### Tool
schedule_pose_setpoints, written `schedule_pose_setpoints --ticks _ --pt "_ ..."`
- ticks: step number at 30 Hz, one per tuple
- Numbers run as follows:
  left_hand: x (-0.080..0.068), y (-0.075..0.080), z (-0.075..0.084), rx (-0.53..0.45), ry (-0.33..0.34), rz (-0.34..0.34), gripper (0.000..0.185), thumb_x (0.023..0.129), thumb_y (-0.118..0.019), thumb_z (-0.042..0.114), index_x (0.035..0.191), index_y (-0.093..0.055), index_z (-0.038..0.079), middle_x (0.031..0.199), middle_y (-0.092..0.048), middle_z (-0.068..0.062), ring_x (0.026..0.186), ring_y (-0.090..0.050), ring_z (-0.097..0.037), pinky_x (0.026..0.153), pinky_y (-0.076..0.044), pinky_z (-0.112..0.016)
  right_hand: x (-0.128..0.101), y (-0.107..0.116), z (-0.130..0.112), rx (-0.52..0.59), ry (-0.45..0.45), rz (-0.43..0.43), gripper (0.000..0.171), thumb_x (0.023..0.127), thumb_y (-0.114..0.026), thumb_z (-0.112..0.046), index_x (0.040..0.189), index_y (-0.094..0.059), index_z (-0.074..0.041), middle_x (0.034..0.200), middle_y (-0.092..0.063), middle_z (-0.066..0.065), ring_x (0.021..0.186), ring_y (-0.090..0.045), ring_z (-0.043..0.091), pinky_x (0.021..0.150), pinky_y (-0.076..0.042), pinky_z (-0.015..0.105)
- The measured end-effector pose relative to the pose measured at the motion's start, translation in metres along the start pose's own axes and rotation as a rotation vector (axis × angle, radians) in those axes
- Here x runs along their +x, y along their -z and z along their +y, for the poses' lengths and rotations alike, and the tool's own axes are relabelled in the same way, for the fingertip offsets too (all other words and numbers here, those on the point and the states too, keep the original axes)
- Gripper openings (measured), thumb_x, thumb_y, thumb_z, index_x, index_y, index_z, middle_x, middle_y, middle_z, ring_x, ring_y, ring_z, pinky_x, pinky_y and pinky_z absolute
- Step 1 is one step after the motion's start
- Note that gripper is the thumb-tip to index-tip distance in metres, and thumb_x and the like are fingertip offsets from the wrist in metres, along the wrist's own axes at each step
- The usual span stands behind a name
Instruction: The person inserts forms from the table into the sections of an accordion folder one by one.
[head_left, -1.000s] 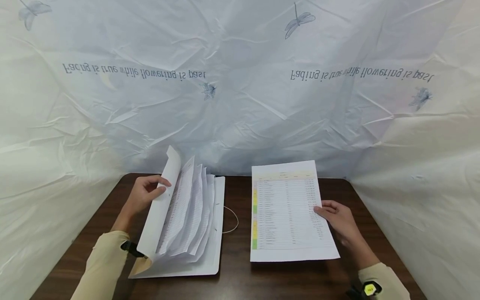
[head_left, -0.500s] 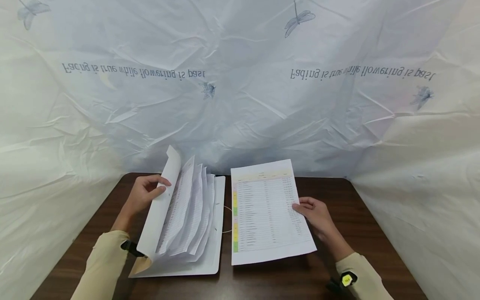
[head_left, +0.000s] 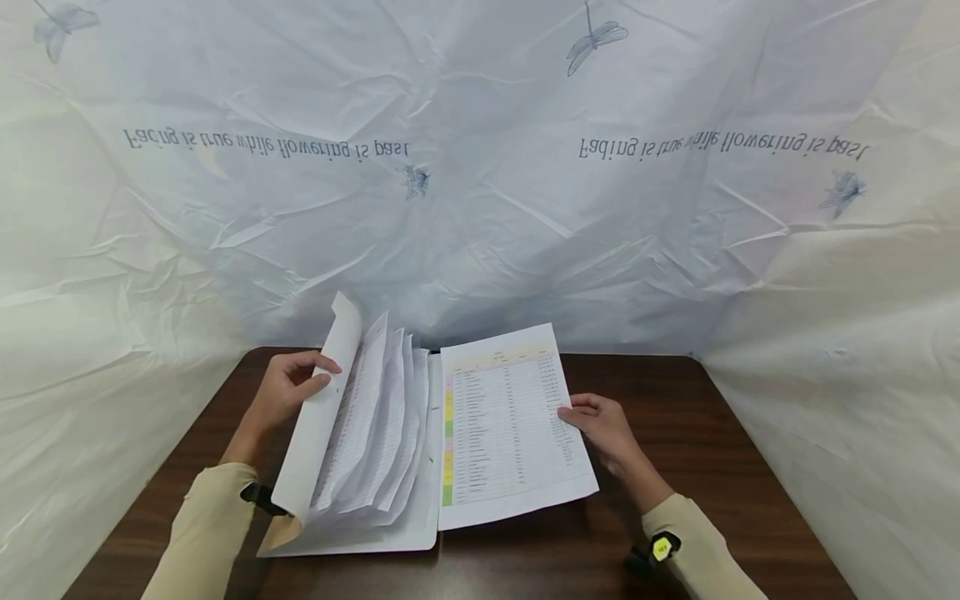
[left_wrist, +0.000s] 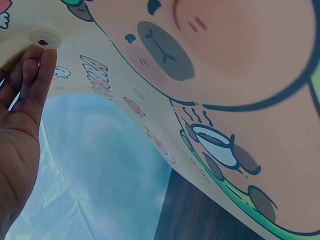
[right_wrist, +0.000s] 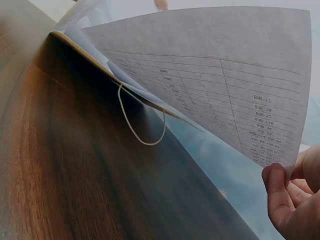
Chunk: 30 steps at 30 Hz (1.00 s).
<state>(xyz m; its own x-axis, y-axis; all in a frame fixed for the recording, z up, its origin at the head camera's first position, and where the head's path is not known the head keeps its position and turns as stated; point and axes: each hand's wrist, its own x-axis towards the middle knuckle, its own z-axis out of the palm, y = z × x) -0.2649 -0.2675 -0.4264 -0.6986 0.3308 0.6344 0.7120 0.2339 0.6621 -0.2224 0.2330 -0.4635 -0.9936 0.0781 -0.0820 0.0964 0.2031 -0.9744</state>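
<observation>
An accordion folder [head_left: 420,500] lies open on the dark wooden table [head_left: 712,467], with several printed sheets fanned upright in its pockets. My left hand [head_left: 288,387] grips the folder's raised front flap [head_left: 322,417]; the left wrist view shows my fingers [left_wrist: 27,75] on the flap's cartoon-printed outer side [left_wrist: 210,65]. My right hand [head_left: 600,425] pinches the right edge of a printed sheet [head_left: 506,425] with a coloured left margin. The sheet hovers tilted, its left edge over the folder's right side. In the right wrist view the sheet [right_wrist: 225,80] hangs above the folder's elastic loop [right_wrist: 142,127].
Crinkled white plastic sheeting [head_left: 480,183] printed with dragonflies and text walls in the table at the back and on both sides. Bare wood shows to the right of the sheet and along the front edge.
My right hand has carried the printed sheet leftward from the bare table until its left edge overlaps the folder. The left hand and the flap have stayed put.
</observation>
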Motion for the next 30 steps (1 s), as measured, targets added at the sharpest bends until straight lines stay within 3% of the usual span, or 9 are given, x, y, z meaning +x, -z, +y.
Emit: schedule_pose_setpoints --ticks 5,12,30 --pt "0.000 0.000 0.002 0.005 0.006 0.006 0.021 0.087 -0.061 -0.014 0.098 -0.074 -0.002 0.085 -0.068 -0.010 0.049 -0.043 -0.004 0.046 -0.040 -0.027 0.003 -0.006 -0.001 0.010 0.000 -0.005 0.035 0.093 -0.074 -0.011 0.121 -0.064 0.008 0.103 -0.074 0.019 0.080 -0.072 0.022 0.067 -0.057 0.034" --pt "0.000 0.000 0.002 -0.008 0.008 0.007 0.020 0.087 -0.063 -0.014 0.098 -0.075 -0.002 0.066 -0.055 0.003 0.047 -0.037 -0.004 0.045 -0.038 -0.029 0.006 -0.011 -0.003 0.002 0.020 -0.028 0.033 0.094 -0.072 -0.010 0.120 -0.064 0.009 0.101 -0.074 0.018 0.080 -0.072 0.021 0.069 -0.057 0.033" --pt "-0.001 0.000 -0.001 0.005 -0.005 0.002 0.022 0.087 -0.062 -0.015 0.098 -0.075 0.000 0.069 -0.056 0.003 0.046 -0.035 -0.006 0.044 -0.036 -0.029 0.016 -0.024 -0.005 0.024 0.019 -0.059 0.036 0.094 -0.073 -0.012 0.122 -0.064 0.008 0.104 -0.074 0.020 0.079 -0.073 0.022 0.066 -0.058 0.034"
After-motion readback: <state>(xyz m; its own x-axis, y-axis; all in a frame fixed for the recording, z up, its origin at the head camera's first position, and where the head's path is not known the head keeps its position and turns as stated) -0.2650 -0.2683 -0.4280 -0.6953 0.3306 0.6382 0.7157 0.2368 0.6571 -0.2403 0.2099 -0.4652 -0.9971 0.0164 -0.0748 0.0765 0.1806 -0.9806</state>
